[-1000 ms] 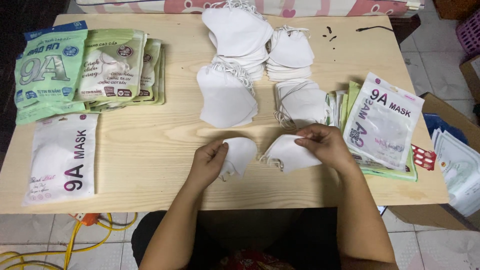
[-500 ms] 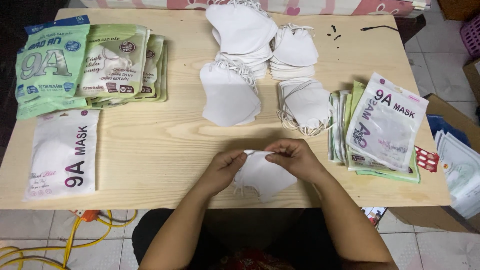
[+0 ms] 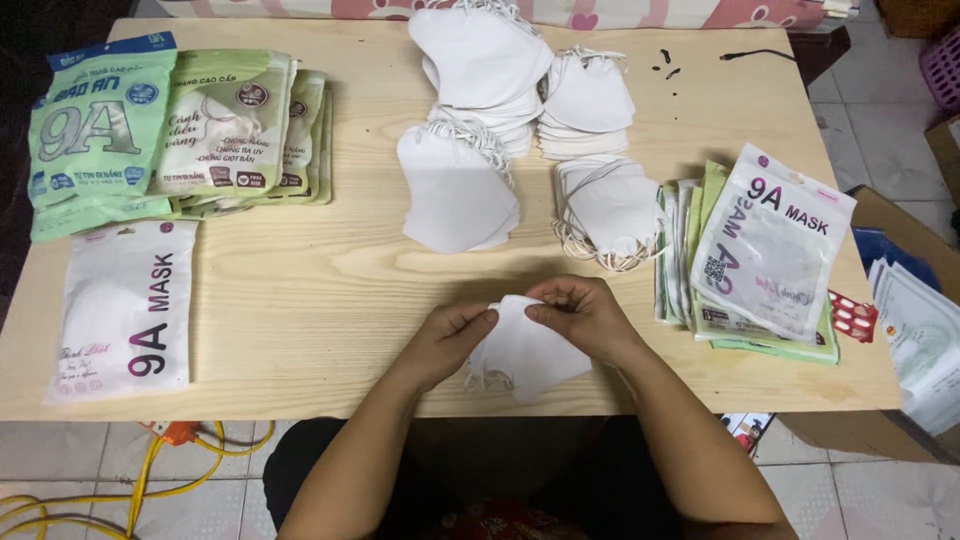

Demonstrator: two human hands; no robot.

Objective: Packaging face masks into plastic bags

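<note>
Both hands meet at about 6 o'clock on the wooden table [image 3: 300,290], near its front edge. The left hand [image 3: 448,338] and the right hand [image 3: 585,315] each pinch the upper edge of a white face mask [image 3: 525,352] between thumb and fingertips, so both are closed on it. The mask lies mostly flat on the tabletop between and below the hands, its elastic loops bunched at its lower left corner.

Toward 12 o'clock from the hands sit several piles of loose white masks: a large stack [image 3: 480,60] at the far edge, a smaller stack [image 3: 588,100] just to its right, a front stack [image 3: 452,195] nearer the hands, and a stack with tangled ear loops [image 3: 610,210] at about 1 o'clock.

At 3 o'clock, just beside the right hand, lies a fanned heap of flat packets topped by a white mask pouch [image 3: 770,245]. At 9 o'clock, well apart from the left hand, a filled white mask pouch [image 3: 125,310] lies alone. At 10 to 11 o'clock, a green mask packet [image 3: 95,135] overlaps a spread of pale green packets [image 3: 240,130].

Off the table at 4 o'clock stands a cardboard box with papers [image 3: 915,320]; at 8 o'clock, yellow cable [image 3: 150,470] trails across the tiled floor.
</note>
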